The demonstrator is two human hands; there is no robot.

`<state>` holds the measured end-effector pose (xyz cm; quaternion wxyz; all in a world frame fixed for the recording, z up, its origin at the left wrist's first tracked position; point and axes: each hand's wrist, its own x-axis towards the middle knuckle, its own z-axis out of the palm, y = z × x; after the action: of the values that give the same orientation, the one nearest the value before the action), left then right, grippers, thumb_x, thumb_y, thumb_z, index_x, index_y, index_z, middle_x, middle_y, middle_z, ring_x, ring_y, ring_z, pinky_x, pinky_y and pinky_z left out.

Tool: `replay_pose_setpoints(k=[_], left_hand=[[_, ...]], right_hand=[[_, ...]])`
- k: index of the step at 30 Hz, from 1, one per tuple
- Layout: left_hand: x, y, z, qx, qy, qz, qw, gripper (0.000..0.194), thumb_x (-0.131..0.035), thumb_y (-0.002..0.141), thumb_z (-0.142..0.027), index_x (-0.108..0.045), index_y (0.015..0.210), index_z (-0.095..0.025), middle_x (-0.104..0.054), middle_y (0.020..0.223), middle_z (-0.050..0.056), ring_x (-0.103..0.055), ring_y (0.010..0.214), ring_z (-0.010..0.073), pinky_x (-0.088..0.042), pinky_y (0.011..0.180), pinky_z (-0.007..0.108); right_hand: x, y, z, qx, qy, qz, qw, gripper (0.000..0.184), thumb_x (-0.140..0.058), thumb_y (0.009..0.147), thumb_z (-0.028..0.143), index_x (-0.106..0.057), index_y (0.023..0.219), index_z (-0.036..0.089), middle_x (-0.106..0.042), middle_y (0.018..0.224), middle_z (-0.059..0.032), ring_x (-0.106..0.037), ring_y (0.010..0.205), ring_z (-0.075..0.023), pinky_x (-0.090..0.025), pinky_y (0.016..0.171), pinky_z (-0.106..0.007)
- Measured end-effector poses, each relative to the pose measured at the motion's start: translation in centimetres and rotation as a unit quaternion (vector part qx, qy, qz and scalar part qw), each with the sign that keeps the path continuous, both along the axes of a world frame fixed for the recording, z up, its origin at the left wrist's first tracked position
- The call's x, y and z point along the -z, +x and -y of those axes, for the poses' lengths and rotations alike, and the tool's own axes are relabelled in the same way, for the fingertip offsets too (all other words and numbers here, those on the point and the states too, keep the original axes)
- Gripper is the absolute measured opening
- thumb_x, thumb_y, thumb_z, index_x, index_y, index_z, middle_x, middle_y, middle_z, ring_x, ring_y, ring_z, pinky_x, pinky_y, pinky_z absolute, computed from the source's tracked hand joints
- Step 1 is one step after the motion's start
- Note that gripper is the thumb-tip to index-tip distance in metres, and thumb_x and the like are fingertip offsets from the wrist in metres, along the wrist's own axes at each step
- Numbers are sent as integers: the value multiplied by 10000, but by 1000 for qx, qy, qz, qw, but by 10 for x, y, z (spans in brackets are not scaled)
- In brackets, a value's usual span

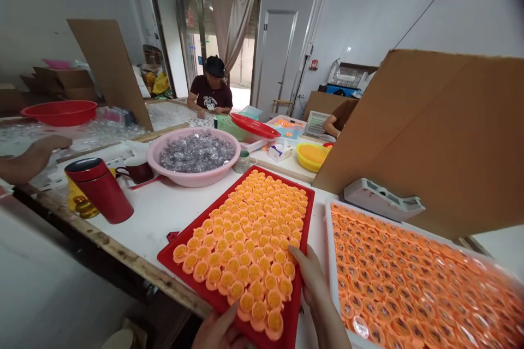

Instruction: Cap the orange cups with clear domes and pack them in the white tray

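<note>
A red tray (171, 253) lies tilted across my view, covered with rows of small round orange pieces (245, 245) with yellow centres. My left hand (219, 330) grips its near edge, thumb over the rim and fingers mostly hidden beneath. On the right long side, my right hand (313, 275) holds the rim, with the thumb reaching over onto the pieces. The tray's far end is over the white table (143, 234), near a patterned mug (243, 161). Just right of my right hand stands a white tray (332, 262) full of orange pieces with dark centres.
A pink basin (192, 179) of clear plastic parts, a dark red mug (141, 172) and a red tumbler (100, 191) stand to the left. A tape dispenser (382, 199) rests before a cardboard panel (442, 136). A co-worker (210, 92) sits opposite; another person's arm (33, 158) reaches in at left.
</note>
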<state>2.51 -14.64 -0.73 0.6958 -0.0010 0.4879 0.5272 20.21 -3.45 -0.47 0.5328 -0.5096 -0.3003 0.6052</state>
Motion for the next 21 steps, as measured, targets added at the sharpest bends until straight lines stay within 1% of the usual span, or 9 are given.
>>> replay_pose_setpoints(k=[4,8,11,13,16,18,19,20,21], left_hand=[[-24,2,-12,32,22,-43,998,505,-690,799,-117,-503,1268,-110,-742,1022,155,-727,900,295,-599,809,390],[-36,-11,-31,66,-18,-78,995,191,-571,834,-34,-616,1019,-51,-754,885,160,-733,823,257,-580,867,394],[-42,-20,-39,89,-58,-64,992,101,-556,821,-15,-639,874,-38,-747,845,178,-729,820,253,-559,912,396],[-46,-25,-39,105,-62,-50,991,86,-565,814,-22,-650,821,-36,-741,839,188,-725,834,253,-550,925,382],[-50,-36,-33,177,-47,-45,982,80,-631,819,-124,-666,840,-56,-738,853,177,-720,838,258,-558,888,370],[-48,-48,-32,245,-34,-125,961,188,-682,811,-268,-676,871,-89,-735,822,143,-711,751,252,-583,728,337],[-45,-57,-33,265,-12,-213,940,219,-700,795,-326,-682,842,-113,-722,755,108,-687,672,228,-562,632,293],[-40,-66,-35,264,25,-326,908,221,-708,779,-357,-681,779,-138,-686,673,66,-641,598,194,-517,563,250],[-34,-77,-40,244,78,-448,857,221,-708,770,-360,-661,688,-160,-624,592,28,-575,541,159,-462,528,221]], right_hand=[[8,4,-7,33,-10,58,998,436,-678,626,220,-609,1055,173,-728,994,-82,-692,871,-279,-564,679,-341],[14,1,-15,31,-13,70,997,473,-614,577,161,-619,1049,191,-730,996,-70,-687,861,-280,-561,658,-337],[14,-3,-21,20,-3,81,997,467,-613,571,169,-629,1037,183,-732,1013,-78,-686,820,-273,-555,637,-338],[17,-4,-25,13,9,96,995,468,-631,582,188,-637,1050,178,-731,1030,-80,-684,811,-268,-551,650,-341],[24,-3,-30,15,31,146,989,438,-658,625,253,-662,1056,177,-732,1022,-76,-671,842,-266,-534,697,-352],[31,0,-31,36,44,199,978,389,-650,677,318,-682,1038,175,-723,1020,-81,-646,897,-270,-513,754,-366],[35,2,-31,51,49,228,971,368,-631,710,347,-688,1029,175,-716,1026,-85,-631,928,-270,-501,783,-371],[38,4,-30,67,53,257,963,354,-602,746,369,-691,1029,176,-707,1033,-88,-617,951,-267,-490,805,-371],[41,7,-28,82,57,286,953,350,-569,781,383,-689,1039,178,-700,1034,-88,-607,960,-260,-482,814,-367]])
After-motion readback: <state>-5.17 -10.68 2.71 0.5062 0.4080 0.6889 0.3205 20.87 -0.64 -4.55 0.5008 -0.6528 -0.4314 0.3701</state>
